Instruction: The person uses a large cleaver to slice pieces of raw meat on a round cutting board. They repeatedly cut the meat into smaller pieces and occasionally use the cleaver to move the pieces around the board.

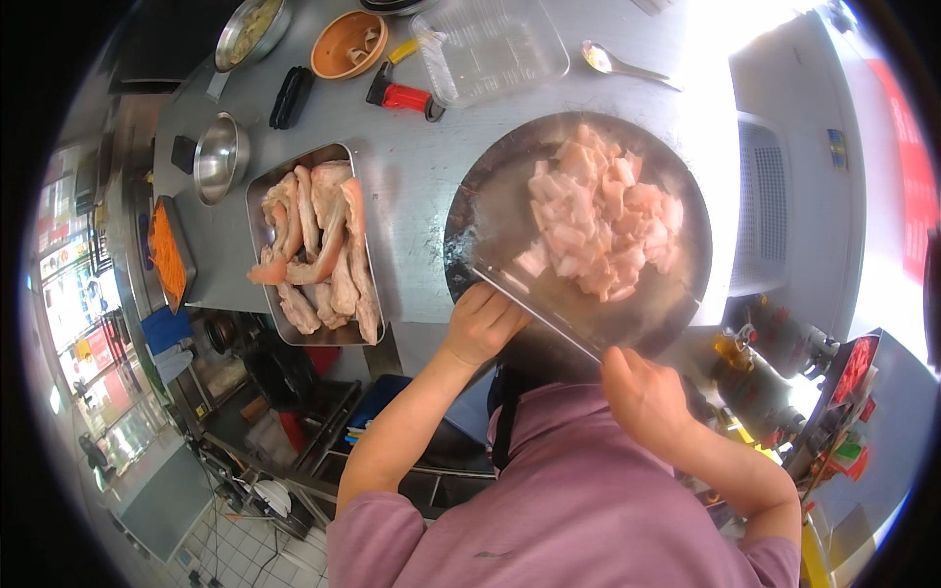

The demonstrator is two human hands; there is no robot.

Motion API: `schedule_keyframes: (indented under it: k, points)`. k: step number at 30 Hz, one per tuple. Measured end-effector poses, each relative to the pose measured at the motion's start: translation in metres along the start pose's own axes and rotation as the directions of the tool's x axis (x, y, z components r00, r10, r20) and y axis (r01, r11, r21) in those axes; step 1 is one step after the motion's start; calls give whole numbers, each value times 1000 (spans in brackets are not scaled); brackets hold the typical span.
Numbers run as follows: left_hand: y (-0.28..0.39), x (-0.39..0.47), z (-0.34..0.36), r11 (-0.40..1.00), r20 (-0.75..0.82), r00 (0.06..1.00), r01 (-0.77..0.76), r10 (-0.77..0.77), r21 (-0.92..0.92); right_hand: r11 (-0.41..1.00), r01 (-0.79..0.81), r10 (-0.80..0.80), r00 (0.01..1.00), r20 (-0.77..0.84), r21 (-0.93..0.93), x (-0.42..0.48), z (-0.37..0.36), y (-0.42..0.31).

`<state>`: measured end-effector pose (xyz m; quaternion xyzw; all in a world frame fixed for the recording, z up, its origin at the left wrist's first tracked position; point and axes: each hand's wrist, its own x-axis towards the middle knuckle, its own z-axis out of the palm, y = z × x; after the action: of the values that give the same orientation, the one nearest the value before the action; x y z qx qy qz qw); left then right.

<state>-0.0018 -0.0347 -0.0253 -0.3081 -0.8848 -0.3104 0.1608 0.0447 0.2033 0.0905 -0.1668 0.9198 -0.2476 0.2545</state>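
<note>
My right hand [641, 393] grips the handle end of a knife [540, 314]. The blade is seen nearly edge-on and slants up to the left across the near-left part of a round chopping board [500, 184]. My left hand [485, 323] is on the near side of the blade at the board's edge, fingers curled close to it. Whatever lies under those fingers is hidden. Beyond the blade, a few pale slices lie against a heap of cut pork [606, 213]. To the left, a metal tray [315, 341] holds several long strips of skin-on pork [323, 235], some overhanging its rim.
A clear plastic tray [489, 51], a red-and-black blowtorch head [403, 97] and a spoon [625, 67] lie at the back of the steel table [412, 169]. An orange bowl [334, 51], a steel bowl [219, 158] and a tray of shredded carrot [167, 253] stand further left.
</note>
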Motion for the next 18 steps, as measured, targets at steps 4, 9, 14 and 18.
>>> schedule_keyframes:
  k: [4,9,14,18]
  points:
    - [0,0,3,1000,-19,1000,-5,5,21,999,49,-48,998,-43,10,12,7,1]
    - [1,7,-2,999,16,1000,-8,7,36,996,71,-69,997,-41,53,32,8,-2]
    - [1,-1,2,1000,37,999,9,-8,-16,999,11,-14,999,49,48,-5,0,17]
    - [-1,0,0,1000,71,998,0,2,-25,990,132,-129,990,-57,57,53,10,5]
